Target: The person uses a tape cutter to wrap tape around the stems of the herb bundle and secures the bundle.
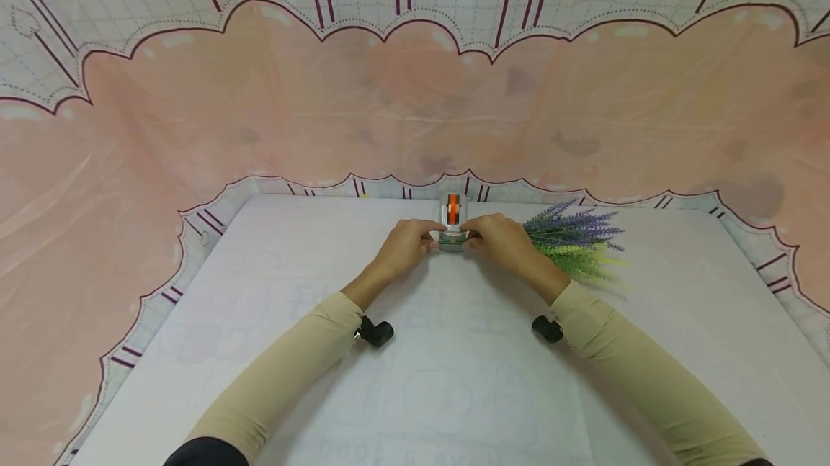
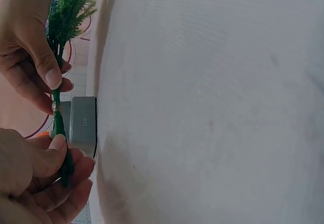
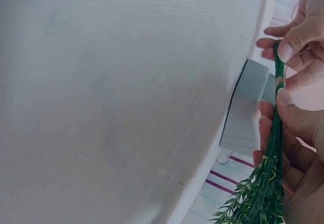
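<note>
A bunch of artificial lavender (image 1: 570, 225), with purple and yellow-green sprigs, lies sideways in both hands, its flower heads pointing right. Near the stem ends, my left hand (image 1: 403, 244) pinches the green stems (image 2: 59, 125) between thumb and fingers. Closer to the flowers, my right hand (image 1: 504, 241) grips the same stems. A narrow shiny band (image 3: 280, 82) shows on the stems between the hands; whether it is tape, I cannot tell. The stems pass at the grey tape dispenser (image 2: 83, 122), marked "deli", which holds an orange-centred roll (image 1: 453, 208).
The dispenser stands near the far edge of a white-covered table (image 1: 402, 379). Behind it hangs a peach cloth (image 1: 415, 106) with a scalloped, patterned border. A small black camera sits at each wrist, the left one (image 1: 376, 333) and the right one (image 1: 547, 329).
</note>
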The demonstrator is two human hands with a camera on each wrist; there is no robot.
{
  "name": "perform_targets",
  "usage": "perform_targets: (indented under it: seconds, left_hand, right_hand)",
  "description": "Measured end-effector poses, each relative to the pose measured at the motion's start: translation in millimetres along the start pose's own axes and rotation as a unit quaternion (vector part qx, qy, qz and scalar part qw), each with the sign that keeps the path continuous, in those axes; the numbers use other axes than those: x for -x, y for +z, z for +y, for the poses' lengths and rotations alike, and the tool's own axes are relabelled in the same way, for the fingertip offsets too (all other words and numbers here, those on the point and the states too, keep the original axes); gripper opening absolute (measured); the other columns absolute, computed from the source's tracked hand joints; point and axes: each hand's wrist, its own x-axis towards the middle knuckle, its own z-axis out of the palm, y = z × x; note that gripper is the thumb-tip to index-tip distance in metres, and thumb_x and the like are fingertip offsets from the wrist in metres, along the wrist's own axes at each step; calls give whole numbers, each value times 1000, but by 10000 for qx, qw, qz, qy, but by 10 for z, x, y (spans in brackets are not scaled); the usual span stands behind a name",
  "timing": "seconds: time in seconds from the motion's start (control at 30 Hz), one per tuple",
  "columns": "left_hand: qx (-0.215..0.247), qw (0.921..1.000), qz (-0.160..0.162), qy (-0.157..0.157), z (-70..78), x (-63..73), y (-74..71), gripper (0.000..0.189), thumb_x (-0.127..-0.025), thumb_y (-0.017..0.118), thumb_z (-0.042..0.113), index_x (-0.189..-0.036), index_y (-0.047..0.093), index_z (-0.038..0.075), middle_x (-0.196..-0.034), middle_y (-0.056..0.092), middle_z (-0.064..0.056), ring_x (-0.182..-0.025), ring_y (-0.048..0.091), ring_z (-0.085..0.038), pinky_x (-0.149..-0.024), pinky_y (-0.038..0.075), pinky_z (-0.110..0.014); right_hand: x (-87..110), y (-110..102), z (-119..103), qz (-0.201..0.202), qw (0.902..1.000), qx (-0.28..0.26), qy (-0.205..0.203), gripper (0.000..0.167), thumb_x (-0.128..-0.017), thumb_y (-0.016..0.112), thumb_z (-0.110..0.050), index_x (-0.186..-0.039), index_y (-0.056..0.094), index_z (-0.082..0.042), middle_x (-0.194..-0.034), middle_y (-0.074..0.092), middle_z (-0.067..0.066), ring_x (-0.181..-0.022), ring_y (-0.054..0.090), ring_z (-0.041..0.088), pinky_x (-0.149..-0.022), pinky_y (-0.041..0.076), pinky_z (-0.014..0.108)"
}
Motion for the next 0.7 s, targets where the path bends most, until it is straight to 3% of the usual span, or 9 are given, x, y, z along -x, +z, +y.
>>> perform_targets:
  seconds: [0.6,0.7]
  left_hand:
    - [126,9998,-53,129,-24,-25,28,40,-88,69,-8,-126,72,6,-97,77,-10,-85,70,-17,-81,57,-35]
    - [78,9998,-67,185,-28,-41,18,40,-88,69,-9,-124,73,6,-95,77,-9,-83,70,-17,-80,57,-34]
  right_hand:
    - [-32,-22,-26,-144,9995,-279,64,26,-94,72,-8,-119,75,-4,-111,76,12,-89,73,23,-66,53,31]
    - [-32,-10,-18,-104,9993,-349,82,26,-93,72,-6,-119,75,-4,-110,76,11,-91,73,23,-70,56,33]
